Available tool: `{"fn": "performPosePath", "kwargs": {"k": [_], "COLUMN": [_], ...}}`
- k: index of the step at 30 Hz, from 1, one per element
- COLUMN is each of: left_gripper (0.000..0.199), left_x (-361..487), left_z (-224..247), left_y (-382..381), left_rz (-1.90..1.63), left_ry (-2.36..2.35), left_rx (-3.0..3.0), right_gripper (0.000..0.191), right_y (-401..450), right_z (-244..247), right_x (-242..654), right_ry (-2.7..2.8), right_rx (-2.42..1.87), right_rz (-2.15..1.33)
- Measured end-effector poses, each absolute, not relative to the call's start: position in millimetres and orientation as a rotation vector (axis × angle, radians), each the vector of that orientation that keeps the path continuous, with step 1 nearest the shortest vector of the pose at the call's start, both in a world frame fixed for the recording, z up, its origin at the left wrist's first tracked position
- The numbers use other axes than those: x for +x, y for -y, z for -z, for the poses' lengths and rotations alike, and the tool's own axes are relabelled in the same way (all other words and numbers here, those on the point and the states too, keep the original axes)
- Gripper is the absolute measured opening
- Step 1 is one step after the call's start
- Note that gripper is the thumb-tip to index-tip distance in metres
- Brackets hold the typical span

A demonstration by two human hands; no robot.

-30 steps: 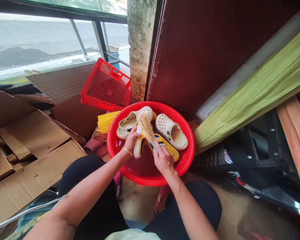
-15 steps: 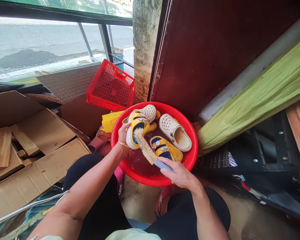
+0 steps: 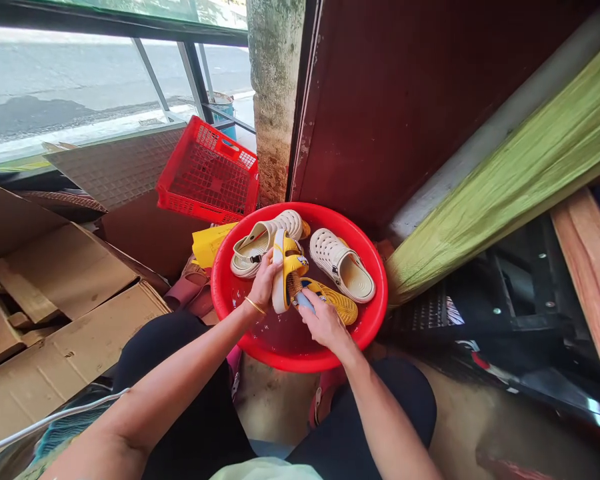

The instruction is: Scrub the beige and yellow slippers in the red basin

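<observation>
My left hand (image 3: 263,283) grips a yellow and white sandal (image 3: 280,267), tilted on its side above a red basin (image 3: 300,360). In my right hand (image 3: 325,320) is a scrub brush with a blue-grey handle (image 3: 305,301); its bristles (image 3: 295,284) reach into the sandal's opening and are partly hidden. A second yellow sandal (image 3: 344,305) lies in the basin's dark water (image 3: 270,330), just beyond my right hand. One cream clog (image 3: 253,248) rests at the basin's left side, another cream clog (image 3: 341,265) at its right.
Behind the basin stand a red plastic crate (image 3: 210,173), a concrete post (image 3: 275,100) and a dark red panel (image 3: 405,100). Cardboard boxes (image 3: 90,320) with wood pieces fill the left. A green cloth-like drape (image 3: 480,213) and a black rack (image 3: 520,300) are at the right.
The sandal has turned from facing me onto its side. My right hand has moved left and closer to it, bringing the brush from across the front into the opening. The view has shifted slightly.
</observation>
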State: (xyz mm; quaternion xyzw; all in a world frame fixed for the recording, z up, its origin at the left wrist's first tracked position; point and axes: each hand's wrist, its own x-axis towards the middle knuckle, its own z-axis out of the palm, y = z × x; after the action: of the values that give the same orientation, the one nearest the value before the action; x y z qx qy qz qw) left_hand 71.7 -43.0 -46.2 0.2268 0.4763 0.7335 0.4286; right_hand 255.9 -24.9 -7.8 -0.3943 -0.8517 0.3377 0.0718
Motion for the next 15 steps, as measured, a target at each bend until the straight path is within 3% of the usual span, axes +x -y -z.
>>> {"fn": "performPosePath", "kwargs": {"k": [7, 15], "left_gripper": [0.075, 0.067], "left_x": [72.8, 63.9], "left_z": [45.6, 45.7], "left_y": [48.5, 46.7], "left_rz": [-1.757, -1.841], "left_ry": [-1.092, -1.113], "left_rx": [0.551, 0.548], "right_gripper": [0.048, 0.05], "right_y": [21.4, 37.5], "right_z": [19.1, 1.9], "right_x": [254.0, 265.7], "right_ry": [2.45, 2.519], "right_rx": [-1.209, -0.95], "right_rz": [-1.193, -1.095]}}
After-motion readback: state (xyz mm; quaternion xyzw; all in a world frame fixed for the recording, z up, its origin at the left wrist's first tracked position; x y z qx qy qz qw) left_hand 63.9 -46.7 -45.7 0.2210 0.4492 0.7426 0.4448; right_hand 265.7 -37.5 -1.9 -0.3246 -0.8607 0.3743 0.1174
